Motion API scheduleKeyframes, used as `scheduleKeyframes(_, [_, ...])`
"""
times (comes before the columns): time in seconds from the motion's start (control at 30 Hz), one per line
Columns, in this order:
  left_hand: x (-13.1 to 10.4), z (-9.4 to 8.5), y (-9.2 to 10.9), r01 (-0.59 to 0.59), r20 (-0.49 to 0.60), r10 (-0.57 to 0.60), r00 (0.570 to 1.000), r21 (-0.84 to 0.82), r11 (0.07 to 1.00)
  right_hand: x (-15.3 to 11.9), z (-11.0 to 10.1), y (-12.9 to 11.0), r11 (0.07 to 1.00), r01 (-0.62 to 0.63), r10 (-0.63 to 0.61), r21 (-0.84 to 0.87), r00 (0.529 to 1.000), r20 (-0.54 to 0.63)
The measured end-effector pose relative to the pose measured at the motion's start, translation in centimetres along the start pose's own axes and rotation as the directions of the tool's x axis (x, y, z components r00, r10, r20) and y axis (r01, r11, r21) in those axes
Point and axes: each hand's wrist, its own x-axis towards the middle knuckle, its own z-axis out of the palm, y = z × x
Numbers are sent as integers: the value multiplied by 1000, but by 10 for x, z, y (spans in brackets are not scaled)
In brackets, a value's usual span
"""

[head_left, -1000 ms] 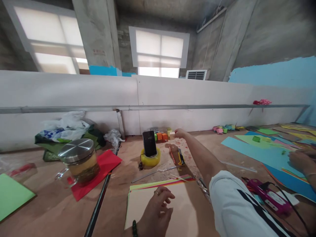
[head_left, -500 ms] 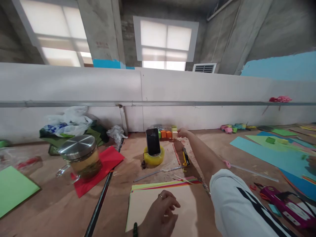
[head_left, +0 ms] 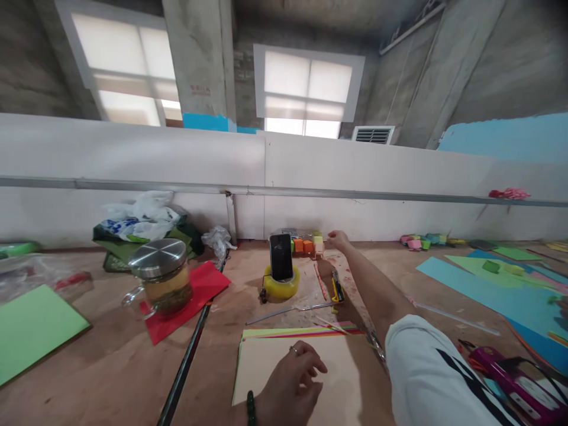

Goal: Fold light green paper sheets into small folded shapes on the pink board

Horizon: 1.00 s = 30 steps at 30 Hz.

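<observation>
My left hand [head_left: 297, 381] rests on a stack of coloured paper sheets [head_left: 261, 358], cream on top. Its fingers are loosely bent and apart, with nothing in them. Stretched far forward, my right hand [head_left: 339, 239] is just right of a row of small coloured paper cubes [head_left: 307, 245] by the back panel. Its fingers look slightly apart and seem to hold nothing, though they are small in view. A phone [head_left: 281, 257] stands upright in a yellow tape roll [head_left: 280, 288] left of the cubes. Below my right forearm lies a yellow and black utility knife [head_left: 338, 288].
A lidded glass tea mug [head_left: 166, 290] stands on red paper [head_left: 210, 281] at left, near plastic bags [head_left: 142, 219]. At right are blue sheets [head_left: 470, 287], more small cubes [head_left: 421, 241] and a magenta glue gun [head_left: 510, 370]. Part of another person's hand [head_left: 563, 307] shows at the right edge.
My right hand has drawn back a little to the right, leaving a small gap to the cubes. The left hand keeps its place on the paper; the view has shifted slightly.
</observation>
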Motion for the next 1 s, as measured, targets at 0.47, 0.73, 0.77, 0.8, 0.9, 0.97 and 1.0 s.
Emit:
scheduleKeyframes(0.47, [-1,6,4,15,-92,-12,996,33,999,-73,-41,-69,975,221,-221,4,975,-3])
scheduleKeyframes(0.73, [-2,-4,13,-191,-70,201,977,132,973,-241,-73,-80,866,499,-495,-42,865,80])
scheduleKeyframes(0.77, [-2,-4,13,-196,-78,207,975,128,972,-267,-74,-72,857,514,-508,-43,856,93])
scheduleKeyframes(0.8, [-2,-4,14,-199,-89,210,974,124,972,-291,-73,-63,847,531,-525,-38,845,103])
scheduleKeyframes(0.9, [-1,-5,17,-190,-126,201,971,98,977,-350,-65,-31,786,614,-618,76,782,75])
scheduleKeyframes(0.97, [-1,-7,21,-183,-139,192,972,74,980,-376,-56,-13,785,609,-611,116,791,-23])
scheduleKeyframes(1.0, [-2,-8,24,-186,-132,193,972,62,981,-385,-51,-6,787,605,-598,123,796,-88])
